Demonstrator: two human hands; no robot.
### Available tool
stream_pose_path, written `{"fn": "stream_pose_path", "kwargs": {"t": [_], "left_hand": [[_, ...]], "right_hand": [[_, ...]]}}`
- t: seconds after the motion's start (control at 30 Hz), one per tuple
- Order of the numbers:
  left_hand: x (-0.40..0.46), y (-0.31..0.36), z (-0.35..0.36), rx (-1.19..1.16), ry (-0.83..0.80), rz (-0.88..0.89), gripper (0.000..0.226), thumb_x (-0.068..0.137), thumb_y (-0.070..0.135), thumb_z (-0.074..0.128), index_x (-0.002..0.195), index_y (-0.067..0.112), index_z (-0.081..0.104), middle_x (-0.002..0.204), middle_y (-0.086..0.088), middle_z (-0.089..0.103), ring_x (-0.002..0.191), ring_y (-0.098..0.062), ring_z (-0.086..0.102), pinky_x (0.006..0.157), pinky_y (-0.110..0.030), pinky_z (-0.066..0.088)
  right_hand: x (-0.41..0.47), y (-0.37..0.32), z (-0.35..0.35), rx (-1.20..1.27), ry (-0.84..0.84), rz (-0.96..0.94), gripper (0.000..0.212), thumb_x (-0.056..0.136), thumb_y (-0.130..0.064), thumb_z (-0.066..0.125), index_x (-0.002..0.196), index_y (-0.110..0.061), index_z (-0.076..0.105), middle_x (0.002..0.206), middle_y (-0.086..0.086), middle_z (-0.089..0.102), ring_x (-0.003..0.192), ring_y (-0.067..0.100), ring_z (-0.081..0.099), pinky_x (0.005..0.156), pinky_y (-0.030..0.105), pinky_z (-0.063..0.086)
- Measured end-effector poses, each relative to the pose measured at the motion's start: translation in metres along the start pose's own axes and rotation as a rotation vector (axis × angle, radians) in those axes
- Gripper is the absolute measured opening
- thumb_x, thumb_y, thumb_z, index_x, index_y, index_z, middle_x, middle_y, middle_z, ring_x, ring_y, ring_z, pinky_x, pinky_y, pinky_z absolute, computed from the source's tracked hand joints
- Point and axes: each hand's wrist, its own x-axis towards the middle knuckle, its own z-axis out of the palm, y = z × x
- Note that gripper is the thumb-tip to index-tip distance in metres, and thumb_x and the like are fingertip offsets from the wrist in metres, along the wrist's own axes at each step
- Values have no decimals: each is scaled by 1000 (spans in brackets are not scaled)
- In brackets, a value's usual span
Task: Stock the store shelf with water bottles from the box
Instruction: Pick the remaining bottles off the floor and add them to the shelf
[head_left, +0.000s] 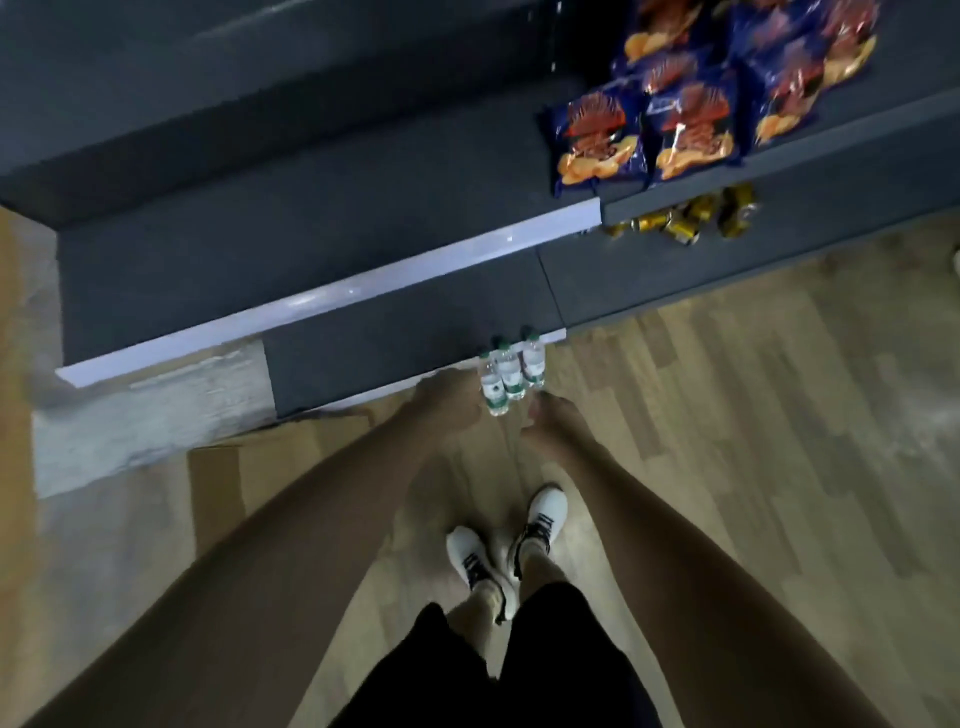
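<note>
You had three water bottles (511, 371) upright in a tight cluster at the front right corner of the bottom shelf (363, 343), close to its front edge. That was the whole stock visible there; the remainder of that shelf showed bare dark surface, so by my read the job was barely started.

Your left hand (449, 402) sat just left of the cluster, at the shelf's front edge. Fingers were blurred; I couldn't tell whether it touched or gripped the nearest bottle. Your right hand (553, 426) was just right of and below the bottles, fingers loosely curled, apparently holding nothing, though blur left that uncertain.

The box (234, 493) lay on the floor to your left, near the shelf's left front corner. Only a cardboard flap showed, the rest hidden under your left arm, so remaining bottle count was unknown.

The shelf above carried chip bags (675, 130) at its right end; yellow packets (685, 218) sat beneath them.

Left to do, as I judged it: keep pulling bottles from the box and fill the row leftward along the front edge.
</note>
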Motion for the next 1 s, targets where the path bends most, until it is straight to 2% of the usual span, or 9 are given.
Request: {"fn": "stream_pose_path", "kwargs": {"t": [0.1,0.2,0.27,0.37,0.47,0.57,0.67,0.77,1.0], "left_hand": [[22,1,23,67,-32,30,22,92,18,54,111,9,61,105,-12,65,98,-32,63,71,-35,45],[44,-1,45,75,-77,58,5,89,18,54,88,14,53,96,-14,62,90,-34,62,70,-39,47],[60,-6,58,98,-107,19,12,88,22,56,81,15,51,91,-9,62,88,-33,63,69,-37,48],[92,-13,77,107,-155,18,15,89,24,59,98,12,63,103,-10,66,98,-32,63,77,-37,52],[133,-26,98,84,-173,29,18,90,24,57,106,18,64,110,-7,66,103,-31,62,77,-35,51],[178,-41,116,73,-181,14,22,93,23,54,111,17,65,115,-9,66,106,-32,61,77,-33,47],[226,-61,138,72,-184,-18,33,95,25,54,123,9,59,121,-15,63,112,-35,58,82,-34,45],[275,-90,166,70,-170,-82,46,90,23,61,132,10,48,128,-15,59,119,-35,55,86,-37,46],[363,-134,228,82,-160,-127,54,86,24,67,131,9,42,130,-16,52,117,-35,54,79,-37,42]], "right_hand": [[22,29,21,55,-28,64,44,81,-23,67,120,-8,55,120,17,62,113,34,59,85,34,50],[46,47,46,109,-38,114,42,79,-23,65,117,-8,55,118,18,61,112,36,59,87,36,50],[62,52,61,147,-39,136,41,81,-21,65,117,-7,54,118,19,61,111,35,59,85,34,48],[89,58,81,207,-34,167,40,79,-20,66,116,-7,55,115,19,61,109,36,59,85,36,52],[125,61,104,244,-14,198,42,77,-23,66,115,-10,54,113,17,61,105,36,60,86,42,54],[168,59,131,316,4,241,42,79,-16,65,118,-9,52,114,17,59,106,37,60,85,40,53],[218,55,163,357,31,260,41,78,-14,64,117,-8,53,114,18,60,105,37,60,85,42,53],[267,55,195,412,40,289,34,78,-12,65,111,-8,55,112,16,61,103,35,61,83,42,54],[356,69,260,422,67,361,27,81,-13,61,107,-12,54,111,13,60,101,33,61,79,38,53]]}}
